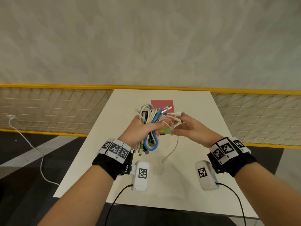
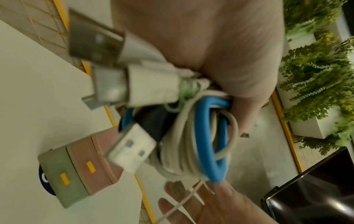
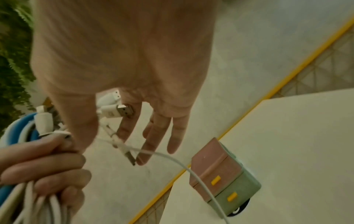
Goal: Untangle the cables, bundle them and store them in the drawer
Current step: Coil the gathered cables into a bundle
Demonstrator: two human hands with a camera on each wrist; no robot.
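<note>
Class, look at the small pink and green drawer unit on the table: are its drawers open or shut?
Shut. Both the pink drawer and the green drawer sit flush with the unit, yellow handles facing out, nothing pulled forward.

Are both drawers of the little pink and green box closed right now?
Yes, the pink drawer and green drawer both sit flush in the box.

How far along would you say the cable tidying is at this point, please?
Mostly gathered: the left hand grips the cable bundle. In hand: the right hand, fingers straight, sorts loose plug ends; one white cable dangles. Left: tying off and storing; both drawers of the drawer box look closed.
</note>
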